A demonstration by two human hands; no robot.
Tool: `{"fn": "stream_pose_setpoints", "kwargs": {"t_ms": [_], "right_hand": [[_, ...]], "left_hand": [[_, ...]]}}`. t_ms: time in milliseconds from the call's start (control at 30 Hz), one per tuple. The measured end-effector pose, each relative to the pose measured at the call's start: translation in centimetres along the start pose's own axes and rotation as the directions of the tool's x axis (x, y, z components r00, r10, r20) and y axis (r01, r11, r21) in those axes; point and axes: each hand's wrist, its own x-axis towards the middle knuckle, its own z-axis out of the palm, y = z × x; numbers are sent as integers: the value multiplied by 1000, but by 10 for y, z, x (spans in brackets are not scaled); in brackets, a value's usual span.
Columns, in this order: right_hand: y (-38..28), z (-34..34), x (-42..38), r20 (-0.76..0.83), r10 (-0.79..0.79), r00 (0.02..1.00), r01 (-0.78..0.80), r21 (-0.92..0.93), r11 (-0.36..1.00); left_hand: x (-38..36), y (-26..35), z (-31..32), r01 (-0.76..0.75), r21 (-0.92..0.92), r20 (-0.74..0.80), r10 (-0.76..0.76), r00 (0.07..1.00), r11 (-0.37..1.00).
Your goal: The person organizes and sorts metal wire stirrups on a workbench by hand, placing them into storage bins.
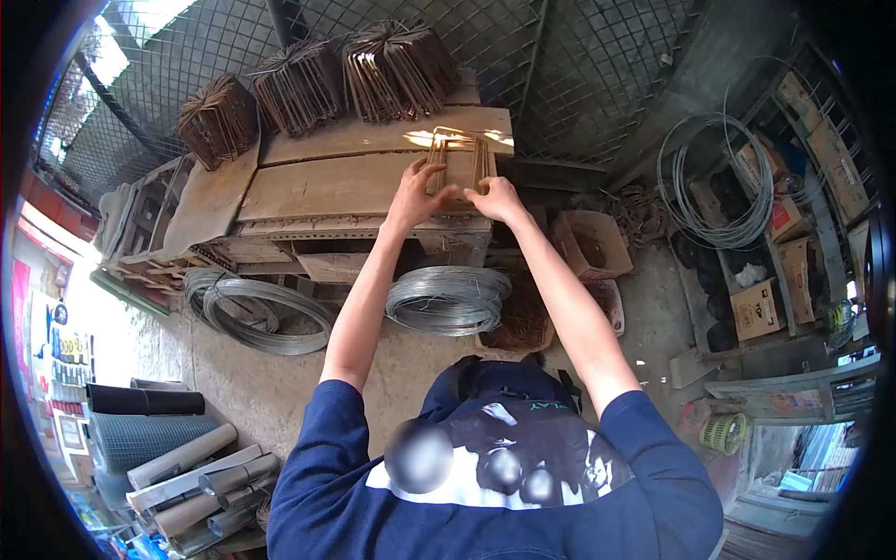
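A small bundle of bent steel rebar stirrups (pixel 455 140), rectangular and rust-brown, stands at the right end of the wooden workbench (pixel 327 182). My left hand (pixel 416 194) is on the bundle's left side, its fingers curled against the rods and the thumb in front. On the opposite side my right hand (pixel 497 201) grips the rods near their lower end, with some fingertips hidden behind them. Both arms reach forward over the bench's front edge. Sunlight falls across the top of the bundle.
Several larger stirrup bundles (pixel 397 70) line the bench's back against a wire mesh fence (pixel 607 84). Below lie wire coils (pixel 448 301) and a cardboard box (pixel 593 243). Rolled mesh (pixel 154 441) sits lower left; a hanging wire coil (pixel 686 210) and shelves are right.
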Motion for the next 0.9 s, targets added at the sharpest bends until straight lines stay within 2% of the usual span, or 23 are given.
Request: {"fn": "stream_pose_setpoints", "kwargs": {"t_ms": [33,100,133,167,233,267,300,367,433,467,500,533,567,633,667,700,733,767,800,833,867,900], "right_hand": [[8,0,0,2,10,1000,-10,1,1000],[10,-12,-6,-123,-34,992,42,69,997],[11,-19,-9,-173,-26,985,55,161,985],[21,-18,-6,-219,-43,975,116,334,935],[27,-29,-7,-86,94,992,-7,699,715],[38,-36,-9,138,-21,990,-110,867,486],[48,-43,-10,308,-192,932,-261,936,234],[41,-70,-40,283,-153,947,-288,958,-11],[59,-88,-50,207,-194,959,-232,966,-117],[88,-94,-49,191,-144,971,-213,964,-161],[83,-108,-57,173,-96,980,-189,960,-207],[84,-128,-72,148,156,977,-130,984,-119],[128,-123,-66,105,54,993,-92,972,-215],[167,-140,-72,24,135,991,-4,989,-147],[179,-139,-72,32,140,990,-10,989,-151],[193,-136,-71,-55,242,969,43,998,55],[209,-133,-73,-156,324,933,68,962,264],[201,-125,-81,-189,405,895,31,930,365],[259,-94,-75,-153,265,952,-2,862,506],[264,-74,-84,-274,90,958,77,544,836],[256,-63,-104,-272,75,959,66,473,879],[249,-55,-122,-263,57,963,55,400,915]], "left_hand": [[1,1,4,1,-4,9,-1,1000,1000],[11,9,6,-106,-100,-60,100,993,989],[14,16,10,-157,-93,-84,150,985,983],[18,28,14,-154,-95,-79,147,986,984],[27,60,25,-127,-209,-24,124,992,970],[33,89,26,-5,-207,70,20,997,978],[36,117,32,113,-193,162,-82,983,975],[38,146,63,100,-158,227,-63,972,982],[30,153,119,-169,-120,89,180,980,978],[28,165,132,-136,-237,172,180,969,962],[23,174,146,-126,-308,204,195,959,943],[18,182,161,-139,-337,249,231,941,931],[12,193,169,-169,-361,321,292,901,917],[-1,215,186,-156,-397,457,342,821,904],[-5,221,201,-101,-454,500,347,793,885],[-9,226,217,-38,-508,542,354,762,861],[-10,231,237,312,-584,654,207,728,749],[-9,236,250,457,-712,622,178,762,532],[-3,237,262,758,-642,767,65,639,117],[1,222,294,816,-525,850,-97,518,-242],[1,206,312,791,-491,861,-64,505,-364],[-7,175,345,812,-496,862,-61,504,-307]]}}
